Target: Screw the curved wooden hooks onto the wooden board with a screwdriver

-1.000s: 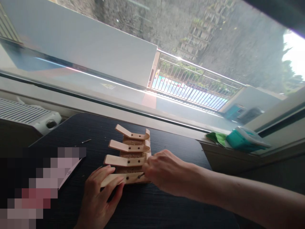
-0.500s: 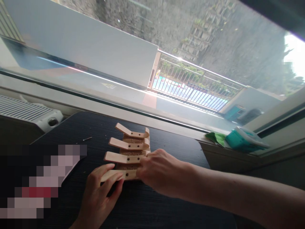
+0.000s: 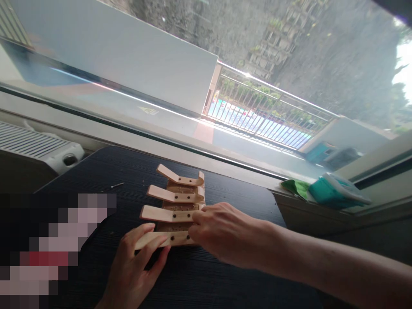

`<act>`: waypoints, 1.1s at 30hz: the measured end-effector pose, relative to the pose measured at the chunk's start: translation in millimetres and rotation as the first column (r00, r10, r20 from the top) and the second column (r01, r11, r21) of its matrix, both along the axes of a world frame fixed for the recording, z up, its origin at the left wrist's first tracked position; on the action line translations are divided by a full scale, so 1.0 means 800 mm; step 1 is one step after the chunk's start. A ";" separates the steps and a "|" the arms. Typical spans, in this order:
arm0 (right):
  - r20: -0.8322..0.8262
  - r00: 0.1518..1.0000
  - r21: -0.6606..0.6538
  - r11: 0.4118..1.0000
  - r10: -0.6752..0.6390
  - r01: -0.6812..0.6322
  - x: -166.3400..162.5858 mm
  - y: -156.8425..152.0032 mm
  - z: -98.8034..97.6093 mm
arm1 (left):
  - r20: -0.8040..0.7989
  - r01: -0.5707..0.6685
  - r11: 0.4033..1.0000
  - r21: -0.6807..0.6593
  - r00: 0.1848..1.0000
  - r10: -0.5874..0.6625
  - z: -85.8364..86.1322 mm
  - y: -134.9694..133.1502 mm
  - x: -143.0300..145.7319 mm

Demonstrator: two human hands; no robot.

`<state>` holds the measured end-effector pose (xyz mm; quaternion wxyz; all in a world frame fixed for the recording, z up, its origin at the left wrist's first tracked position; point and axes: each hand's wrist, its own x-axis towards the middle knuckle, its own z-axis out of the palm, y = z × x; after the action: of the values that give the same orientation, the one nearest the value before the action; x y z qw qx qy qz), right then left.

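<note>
The left hand has its fingers clamped on the left end of the nearest wooden hook, which lies across a brown board between both hands. The right hand curls its fingers together over the hook's other end, hiding whatever they hold; beyond the left fingers, three more hooks and a thin metal piece lie on the dark table.

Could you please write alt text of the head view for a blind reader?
The left hand holds one end of the nearest of four wooden hooks on a brown board; the closed right hand covers that hook's other end. The board rests on a dark table beside a window, with a loose nail or screw lying nearby.
</note>
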<state>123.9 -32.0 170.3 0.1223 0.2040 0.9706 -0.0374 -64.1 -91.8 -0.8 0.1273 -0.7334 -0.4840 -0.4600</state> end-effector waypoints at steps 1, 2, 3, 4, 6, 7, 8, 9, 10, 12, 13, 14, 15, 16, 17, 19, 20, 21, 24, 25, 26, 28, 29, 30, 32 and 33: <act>0.006 1.000 -0.008 1.000 -0.005 0.005 0.000 0.000 -0.001 | 0.004 0.000 1.000 -0.001 1.000 0.000 0.000 0.000 0.000; 0.012 1.000 -0.010 1.000 -0.013 0.013 0.001 -0.001 -0.002 | 0.007 -0.001 1.000 -0.002 1.000 0.001 -0.001 0.000 0.001; 0.014 1.000 -0.008 1.000 -0.018 0.018 0.002 -0.001 -0.003 | 0.009 -0.002 1.000 -0.004 1.000 0.002 -0.001 0.000 0.001; 0.013 1.000 -0.005 1.000 -0.019 0.019 0.002 -0.002 -0.003 | 0.010 -0.004 1.000 -0.009 1.000 0.004 -0.001 0.000 0.001; 0.008 1.000 0.009 1.000 -0.016 0.016 0.002 -0.004 -0.003 | 0.011 -0.015 1.000 -0.013 1.000 0.015 -0.001 0.000 0.002; 0.009 1.000 0.018 1.000 -0.007 0.007 0.002 -0.005 -0.002 | 0.012 -0.022 1.000 -0.012 1.000 0.022 -0.001 0.000 0.002; 0.010 1.000 0.028 1.000 0.006 -0.007 0.001 -0.006 -0.002 | 0.010 -0.024 1.000 -0.011 1.000 0.025 -0.001 0.001 0.002; 0.010 1.000 0.041 0.999 0.020 -0.020 0.000 -0.008 -0.002 | 0.007 -0.024 1.000 -0.007 1.000 0.024 -0.001 0.001 0.002; 0.009 0.999 0.058 0.998 0.035 -0.035 -0.002 -0.009 -0.002 | 0.002 -0.020 1.000 -0.004 1.000 0.020 -0.002 0.001 0.002; -0.002 0.998 0.087 0.994 0.065 -0.064 -0.004 -0.011 -0.002 | -0.005 -0.009 1.000 -0.005 1.000 0.009 -0.002 0.001 0.001; -0.009 0.997 0.095 0.993 0.075 -0.073 -0.005 -0.010 -0.002 | -0.004 -0.006 1.000 -0.007 1.000 0.006 -0.003 0.000 0.001; -0.015 0.997 0.094 0.992 0.080 -0.079 -0.005 -0.009 -0.002 | -0.002 -0.007 1.000 -0.009 1.000 0.007 -0.003 0.000 0.001; -0.017 0.997 0.087 0.993 0.081 -0.080 -0.005 -0.008 -0.001 | 0.002 -0.009 1.000 -0.009 1.000 0.009 -0.003 -0.001 0.001; -0.015 0.997 0.078 0.994 0.075 -0.073 -0.005 -0.005 -0.001 | 0.007 -0.012 1.000 -0.007 1.000 0.012 -0.002 -0.002 0.001; -0.009 0.998 0.066 0.996 0.059 -0.058 -0.004 -0.002 0.000 | 0.011 -0.014 1.000 -0.002 1.000 0.014 -0.001 -0.003 0.002; 0.011 1.000 0.039 0.999 0.011 -0.012 -0.003 0.005 0.001 | 0.013 -0.013 1.000 0.003 1.000 0.013 0.001 -0.003 0.004; 0.020 1.000 0.029 0.999 -0.014 0.013 -0.003 0.008 0.002 | 0.013 -0.009 1.000 0.003 1.000 0.009 0.003 -0.001 0.005; 0.028 0.999 0.022 0.999 -0.034 0.034 -0.003 0.011 0.003 | 0.010 -0.006 1.000 -0.001 1.000 0.006 0.006 0.001 0.006; 0.034 0.998 0.034 0.998 -0.057 0.056 -0.005 0.021 0.004 | -0.018 -0.019 0.999 -0.034 1.000 0.018 0.017 0.014 0.007; 0.034 0.998 0.047 0.998 -0.054 0.052 -0.006 0.023 0.004 | -0.041 -0.037 0.998 -0.050 0.999 0.035 0.021 0.020 0.006; 0.031 0.998 0.062 0.997 -0.048 0.046 -0.006 0.025 0.003 | -0.079 -0.058 0.996 -0.066 0.995 0.053 0.026 0.025 0.005; 0.017 0.999 0.085 0.996 -0.034 0.033 -0.006 0.028 0.000 | -0.179 -0.076 0.992 -0.099 0.982 0.058 0.035 0.033 0.005; 0.010 0.999 0.092 0.995 -0.031 0.030 -0.005 0.028 -0.002 | -0.225 -0.066 0.991 -0.118 0.974 0.038 0.040 0.036 0.005; 0.005 1.000 0.097 0.995 -0.029 0.029 -0.005 0.027 -0.004 | -0.265 -0.050 0.989 -0.143 0.964 0.010 0.044 0.037 0.008; -0.005 1.000 0.106 0.994 -0.027 0.028 -0.004 0.024 -0.007 | -0.326 -0.035 0.977 -0.209 0.945 -0.036 0.052 0.039 0.015; -0.015 1.000 0.111 0.994 -0.022 0.023 -0.003 0.022 -0.008 | -0.353 -0.053 0.969 -0.242 0.935 -0.037 0.055 0.039 0.019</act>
<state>121.5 -14.3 164.1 0.1037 0.2211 0.9696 0.0138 -49.0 -60.2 43.1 0.1220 -0.8125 -0.5096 -0.2555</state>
